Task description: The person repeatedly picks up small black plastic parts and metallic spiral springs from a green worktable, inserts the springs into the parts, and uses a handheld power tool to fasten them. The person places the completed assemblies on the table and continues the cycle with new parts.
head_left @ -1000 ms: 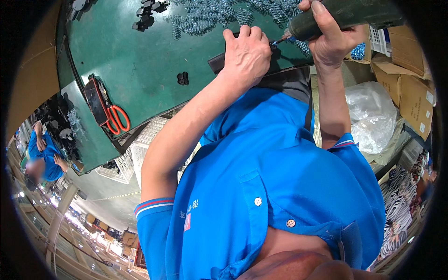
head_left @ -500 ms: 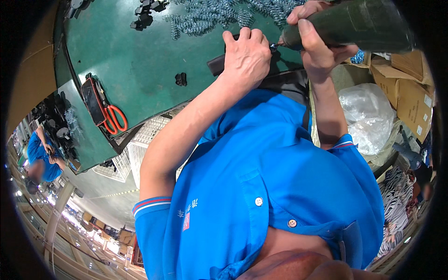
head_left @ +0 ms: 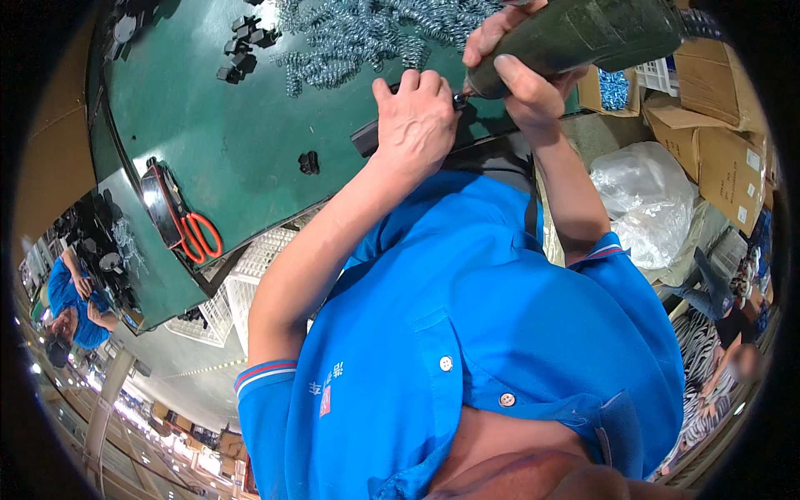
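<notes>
My right hand (head_left: 525, 87) is wrapped round a dark green power screwdriver (head_left: 583, 37). Its tip points left and meets the end of a black bar-shaped part (head_left: 365, 139), where a small shiny bit of metal shows. My left hand (head_left: 418, 121) is closed over that black part and presses it down near the table's front edge. Most of the part is hidden under the fingers. A small black plastic piece (head_left: 309, 162) lies on the green table (head_left: 242, 125) to the left of my left hand.
Many coil springs (head_left: 358, 42) are heaped at the back, beside several black blocks (head_left: 246, 46). Orange-handled scissors (head_left: 200, 237) lie by a phone (head_left: 162, 204) at left. Right of me are a box of blue screws (head_left: 614, 89), cardboard boxes (head_left: 729, 175) and a clear plastic bag (head_left: 642, 200). Another person (head_left: 75, 300) works far left.
The whole view has shifted, so the table things, my hands and the screwdriver sit somewhat differently in the picture. Both hands keep their grips, with the screwdriver tip still against the black part.
</notes>
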`<state>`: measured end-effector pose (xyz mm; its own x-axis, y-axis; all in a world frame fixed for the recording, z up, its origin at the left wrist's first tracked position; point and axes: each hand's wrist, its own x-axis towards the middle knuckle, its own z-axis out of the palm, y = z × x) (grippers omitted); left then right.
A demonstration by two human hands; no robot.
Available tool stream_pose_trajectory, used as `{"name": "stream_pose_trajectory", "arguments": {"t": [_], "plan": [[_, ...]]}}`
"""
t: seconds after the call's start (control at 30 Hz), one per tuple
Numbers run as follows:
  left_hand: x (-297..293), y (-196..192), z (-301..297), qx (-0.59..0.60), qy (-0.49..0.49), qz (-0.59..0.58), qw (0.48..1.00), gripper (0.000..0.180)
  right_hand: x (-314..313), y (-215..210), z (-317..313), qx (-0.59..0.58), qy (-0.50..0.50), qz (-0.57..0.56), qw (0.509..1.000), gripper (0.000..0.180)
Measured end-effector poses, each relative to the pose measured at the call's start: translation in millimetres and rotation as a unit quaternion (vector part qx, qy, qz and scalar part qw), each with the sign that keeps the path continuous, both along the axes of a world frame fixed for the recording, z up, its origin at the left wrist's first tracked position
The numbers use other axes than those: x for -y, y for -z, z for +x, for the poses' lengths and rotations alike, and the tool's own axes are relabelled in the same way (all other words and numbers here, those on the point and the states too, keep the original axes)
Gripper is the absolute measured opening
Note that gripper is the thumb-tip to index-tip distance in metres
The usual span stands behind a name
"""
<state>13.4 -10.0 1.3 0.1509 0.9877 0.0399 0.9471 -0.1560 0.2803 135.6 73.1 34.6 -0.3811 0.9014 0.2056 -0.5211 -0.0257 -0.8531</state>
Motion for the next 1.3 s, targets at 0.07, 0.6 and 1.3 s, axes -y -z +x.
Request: {"name": "stream_pose_trajectory", "arguments": {"t": [0.07, 0.6, 1.3], "plan": [[0, -3, -1, -0.002, -0.002, -0.006, 1.000, 0.033, -4, 1, -1, 0.012, -0.021, 0.031, 0.999, 0.066], [5, 6, -1, 0.005, -0.022, 0.021, 1.000, 0.016, -28, -24, 73, 0.420, 0.206, 0.149, 0.871, 0.031], [302, -75, -188, -0.211, -0.541, -0.277, 0.766, 0.042, -8, -41, 65, 0.786, 0.019, 0.171, 0.594, 0.051]]}}
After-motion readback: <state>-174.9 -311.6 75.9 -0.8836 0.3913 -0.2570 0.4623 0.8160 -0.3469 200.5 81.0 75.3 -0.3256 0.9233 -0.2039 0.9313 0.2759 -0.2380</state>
